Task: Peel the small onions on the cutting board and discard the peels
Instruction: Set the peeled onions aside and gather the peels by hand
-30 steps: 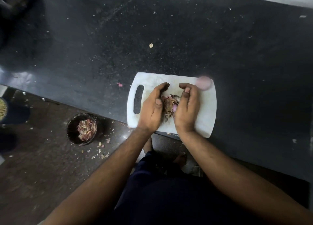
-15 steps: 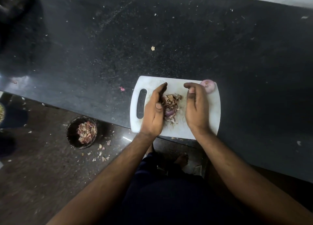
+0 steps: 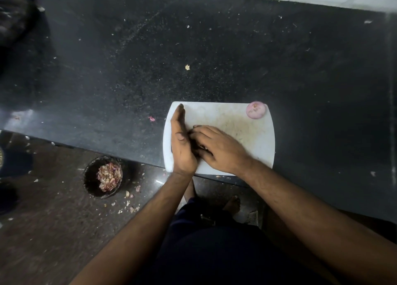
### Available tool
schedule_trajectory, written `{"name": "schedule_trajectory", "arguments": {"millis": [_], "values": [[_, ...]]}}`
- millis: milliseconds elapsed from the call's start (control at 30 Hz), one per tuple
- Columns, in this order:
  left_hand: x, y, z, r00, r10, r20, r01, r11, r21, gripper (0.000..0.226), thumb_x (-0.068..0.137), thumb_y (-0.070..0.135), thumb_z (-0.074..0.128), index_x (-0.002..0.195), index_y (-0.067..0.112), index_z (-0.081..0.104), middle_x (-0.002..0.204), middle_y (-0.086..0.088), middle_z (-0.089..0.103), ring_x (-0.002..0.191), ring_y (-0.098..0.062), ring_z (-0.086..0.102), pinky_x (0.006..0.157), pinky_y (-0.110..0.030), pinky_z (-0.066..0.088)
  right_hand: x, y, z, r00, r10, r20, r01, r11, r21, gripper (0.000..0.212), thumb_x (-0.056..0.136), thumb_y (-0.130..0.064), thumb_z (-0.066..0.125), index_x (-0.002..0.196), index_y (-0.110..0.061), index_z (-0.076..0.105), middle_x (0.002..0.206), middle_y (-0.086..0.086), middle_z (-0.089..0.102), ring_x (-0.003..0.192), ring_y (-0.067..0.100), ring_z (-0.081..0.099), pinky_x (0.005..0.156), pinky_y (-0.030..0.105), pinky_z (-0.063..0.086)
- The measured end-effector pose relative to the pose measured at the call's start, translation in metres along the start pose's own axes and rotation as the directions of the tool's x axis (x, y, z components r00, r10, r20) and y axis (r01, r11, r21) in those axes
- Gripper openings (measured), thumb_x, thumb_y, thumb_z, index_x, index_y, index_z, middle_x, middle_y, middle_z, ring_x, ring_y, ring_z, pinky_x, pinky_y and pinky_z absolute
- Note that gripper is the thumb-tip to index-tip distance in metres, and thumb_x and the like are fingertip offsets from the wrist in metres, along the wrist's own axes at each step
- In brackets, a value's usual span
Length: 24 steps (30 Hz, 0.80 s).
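Peel heap, exposed a second ago, now swept between both hands at the cutting board (image 3: pixel 253 138) nine o'clock edge: left hand (image 3: pixel 182 144) fingers straight, pressed together; right hand (image 3: pixel 217 148) fingers curled over the peels. Discard imminent.

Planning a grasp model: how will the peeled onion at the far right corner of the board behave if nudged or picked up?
The peeled onion looks round and sits loose at the cutting board corner, so a nudge would probably roll it off onto the counter. Its bare, glossy surface suggests it may be slippery to pinch. Being small, it is likely light but firm.
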State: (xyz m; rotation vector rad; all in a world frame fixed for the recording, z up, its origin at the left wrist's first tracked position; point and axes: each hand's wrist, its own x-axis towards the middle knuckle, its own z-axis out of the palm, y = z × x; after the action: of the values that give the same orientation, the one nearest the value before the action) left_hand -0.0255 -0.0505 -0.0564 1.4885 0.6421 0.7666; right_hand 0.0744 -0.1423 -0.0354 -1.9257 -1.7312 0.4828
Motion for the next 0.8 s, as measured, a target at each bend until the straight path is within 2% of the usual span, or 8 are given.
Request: {"name": "schedule_trajectory", "arguments": {"millis": [100,233,300,400,567,633,700,800], "values": [[0.001,0.002,-0.001,1.0,-0.004,-0.015,0.004,1.0,-0.007,0.107,0.096,0.081,0.026,0.155,-0.008,0.029,0.163,-0.024,0.035,0.155,-0.036,0.03,0.128,-0.061,0.018,-0.008,0.005,-0.006,0.992,-0.113,0.049,0.116,0.992,-0.042,0.023,0.095,-0.018,0.057,0.115,-0.011,0.065,0.131,0.006,0.06,0.128,0.024,0.052,0.11,0.038,0.042],[0.003,0.0,-0.001,0.999,-0.026,0.036,0.024,0.998,0.065,0.109,0.095,0.083,0.023,0.154,-0.008,0.03,0.16,-0.022,0.039,0.152,-0.034,0.035,0.126,-0.061,0.022,-0.023,0.022,-0.016,0.97,-0.217,0.113,0.229,0.967,-0.111,0.027,0.102,-0.021,0.049,0.118,-0.012,0.068,0.131,0.003,0.063,0.128,0.024,0.054,0.109,0.037,0.043],[0.001,0.002,0.0,0.997,0.014,0.073,-0.023,0.993,0.117,0.108,0.095,0.082,0.021,0.154,-0.008,0.033,0.158,-0.02,0.043,0.15,-0.031,0.039,0.126,-0.056,0.027,-0.029,0.031,-0.023,0.983,-0.162,0.087,0.173,0.974,-0.143,0.022,0.101,-0.018,0.053,0.117,-0.013,0.068,0.13,0.003,0.062,0.125,0.024,0.055,0.107,0.038,0.045],[-0.002,0.006,0.003,0.993,0.035,0.114,-0.057,0.978,0.202,0.109,0.093,0.084,0.017,0.153,-0.004,0.036,0.155,-0.016,0.047,0.148,-0.022,0.043,0.124,-0.042,0.032,-0.04,0.038,-0.028,0.999,-0.008,-0.049,-0.001,0.984,-0.179,0.018,0.101,-0.017,0.057,0.116,-0.013,0.068,0.13,0.003,0.061,0.122,0.023,0.054,0.105,0.039,0.045],[-0.005,0.008,0.009,0.991,0.019,0.135,-0.063,0.941,0.333,0.098,0.098,0.077,0.018,0.153,-0.001,0.039,0.155,-0.012,0.048,0.146,-0.013,0.043,0.122,-0.031,0.034,-0.072,0.01,-0.01,0.938,0.258,-0.231,-0.294,0.946,-0.137,0.031,0.103,-0.027,0.056,0.129,-0.012,0.062,0.138,0.005,0.054,0.133,0.024,0.045,0.112,0.034,0.038],[-0.003,0.008,0.012,0.987,-0.015,0.158,-0.059,0.889,0.453,0.081,0.105,0.065,0.026,0.153,0.002,0.041,0.159,-0.008,0.045,0.149,-0.013,0.039,0.125,-0.034,0.03,-0.079,0.0,-0.005,0.926,0.3,-0.231,-0.335,0.933,-0.13,0.033,0.102,-0.032,0.056,0.129,-0.013,0.062,0.139,0.003,0.053,0.134,0.022,0.043,0.108,0.032,0.041],[-0.001,0.007,0.016,0.979,-0.025,0.203,-0.106,0.788,0.607,0.065,0.107,0.051,0.037,0.151,0.004,0.045,0.162,-0.009,0.042,0.153,-0.021,0.034,0.126,-0.046,0.027,-0.082,0.0,-0.004,0.923,0.295,-0.249,-0.332,0.935,-0.123,0.025,0.101,-0.029,0.057,0.121,-0.014,0.064,0.132,0.001,0.055,0.126,0.02,0.045,0.104,0.032,0.043],[0.001,0.006,0.019,0.952,-0.033,0.303,-0.213,0.64,0.739,0.062,0.105,0.05,0.042,0.151,0.008,0.048,0.166,-0.008,0.037,0.157,-0.026,0.026,0.129,-0.05,0.019,-0.083,0.006,-0.002,0.931,0.236,-0.279,-0.286,0.946,-0.154,0.015,0.102,-0.025,0.053,0.103,-0.015,0.063,0.115,0.0,0.058,0.106,0.021,0.048,0.097,0.034,0.045]]}}
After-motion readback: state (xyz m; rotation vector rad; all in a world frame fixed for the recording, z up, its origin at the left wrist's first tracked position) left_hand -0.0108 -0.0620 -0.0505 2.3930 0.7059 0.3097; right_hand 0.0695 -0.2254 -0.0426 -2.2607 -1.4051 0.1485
